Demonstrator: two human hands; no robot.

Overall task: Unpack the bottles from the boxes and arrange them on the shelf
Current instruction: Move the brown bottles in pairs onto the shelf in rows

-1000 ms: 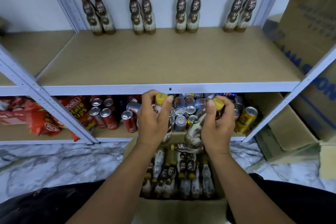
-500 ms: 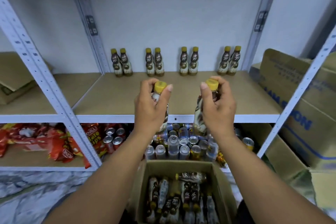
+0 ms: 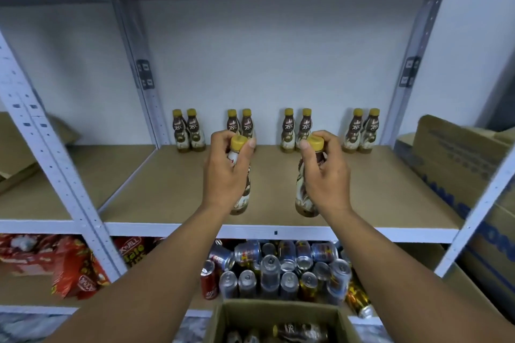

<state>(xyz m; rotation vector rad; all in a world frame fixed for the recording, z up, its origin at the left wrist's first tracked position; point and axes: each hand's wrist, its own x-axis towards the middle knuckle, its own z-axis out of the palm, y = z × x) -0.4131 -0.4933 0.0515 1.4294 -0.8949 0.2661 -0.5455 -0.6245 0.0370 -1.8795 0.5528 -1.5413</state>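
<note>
My left hand (image 3: 227, 172) grips a brown yellow-capped bottle (image 3: 242, 198) by its neck, upright above the front part of the tan shelf board (image 3: 390, 192). My right hand (image 3: 326, 175) holds a second such bottle (image 3: 302, 198) the same way, a little to the right. Several matching bottles (image 3: 295, 131) stand in pairs along the back of that shelf. Below, the open cardboard box (image 3: 223, 320) shows more bottles lying inside.
Drink cans (image 3: 278, 273) crowd the lower shelf, with red snack packs (image 3: 75, 267) to their left. A large cardboard carton (image 3: 459, 161) sits on the shelf to the right. Grey metal uprights (image 3: 55, 170) frame the bay.
Both hands have lifted their bottles from the box up to the level of the middle shelf, and moved forward over its front edge. My view has tilted upward.
</note>
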